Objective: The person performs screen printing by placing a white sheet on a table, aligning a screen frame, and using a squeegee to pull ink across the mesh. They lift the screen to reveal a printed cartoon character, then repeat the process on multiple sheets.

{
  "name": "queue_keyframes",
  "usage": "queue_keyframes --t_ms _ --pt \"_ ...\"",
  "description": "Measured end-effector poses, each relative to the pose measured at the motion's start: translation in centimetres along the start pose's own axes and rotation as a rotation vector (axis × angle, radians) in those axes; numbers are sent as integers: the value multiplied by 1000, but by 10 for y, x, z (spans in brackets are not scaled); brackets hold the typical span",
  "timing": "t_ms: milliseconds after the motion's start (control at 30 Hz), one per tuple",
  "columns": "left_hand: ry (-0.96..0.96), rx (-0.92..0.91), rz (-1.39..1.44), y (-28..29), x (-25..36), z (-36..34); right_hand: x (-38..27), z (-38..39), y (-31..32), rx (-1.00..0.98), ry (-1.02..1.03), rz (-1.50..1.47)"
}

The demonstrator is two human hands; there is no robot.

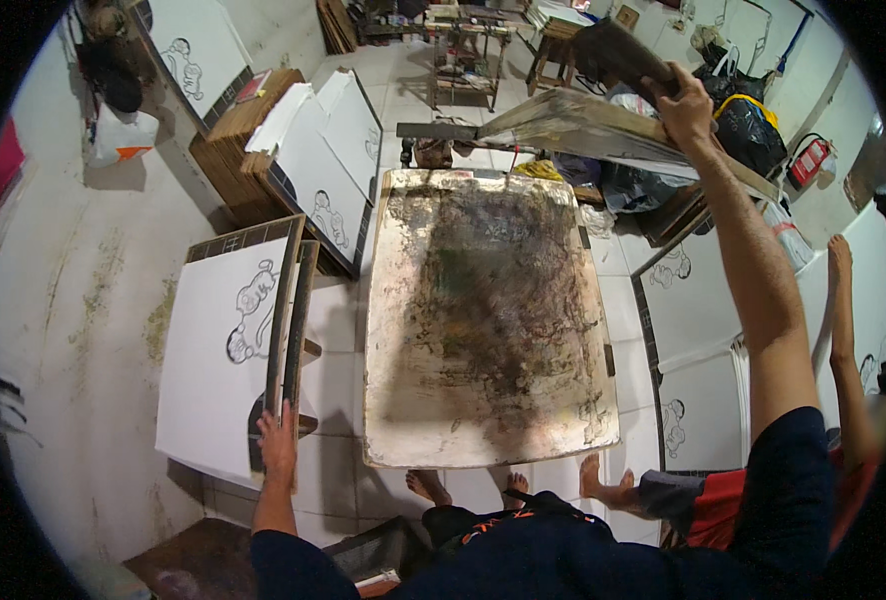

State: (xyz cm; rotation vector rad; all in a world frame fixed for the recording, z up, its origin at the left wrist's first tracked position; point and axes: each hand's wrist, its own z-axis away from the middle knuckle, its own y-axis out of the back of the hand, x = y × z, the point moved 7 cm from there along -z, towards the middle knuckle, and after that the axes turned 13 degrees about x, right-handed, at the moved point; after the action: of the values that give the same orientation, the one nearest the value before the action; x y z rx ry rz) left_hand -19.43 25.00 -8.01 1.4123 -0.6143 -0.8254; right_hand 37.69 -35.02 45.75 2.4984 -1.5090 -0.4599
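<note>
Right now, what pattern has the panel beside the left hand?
White panel, dark line drawing; head view shows it best.

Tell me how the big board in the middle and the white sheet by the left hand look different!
The big board is blotchy with dark stains, while the white sheet looks mostly clean.
The white sheet has a black line drawing; the big board shows no such clear picture.
Both the big board and the white sheet have a roughly rectangular shape.

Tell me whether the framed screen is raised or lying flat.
Raised: the framed screen slants upward, clear of the stained board, whose top is exposed.
</note>
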Motion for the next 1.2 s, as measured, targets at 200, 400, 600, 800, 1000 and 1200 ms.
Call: queue_keyframes --t_ms 200,400,600,800,1000,1200 --pt "-144 249 333 107 200 -36 -18 5 0 -85 44 37" --pt "-417 424 192 184 470 125 -21 -8 -7 -89 39 63" --pt "-398 223 671 102 424 199 -15 -21 -16 -84 17 12" --pt "397 439 422 21 128 173 -7 -26 -23 -87 20 32" --pt "380 318 731 28 95 118 5 -32 -25 58 32 68" --pt "227 284 720 62 146 49 -13 -29 -2 -4 -105 14"
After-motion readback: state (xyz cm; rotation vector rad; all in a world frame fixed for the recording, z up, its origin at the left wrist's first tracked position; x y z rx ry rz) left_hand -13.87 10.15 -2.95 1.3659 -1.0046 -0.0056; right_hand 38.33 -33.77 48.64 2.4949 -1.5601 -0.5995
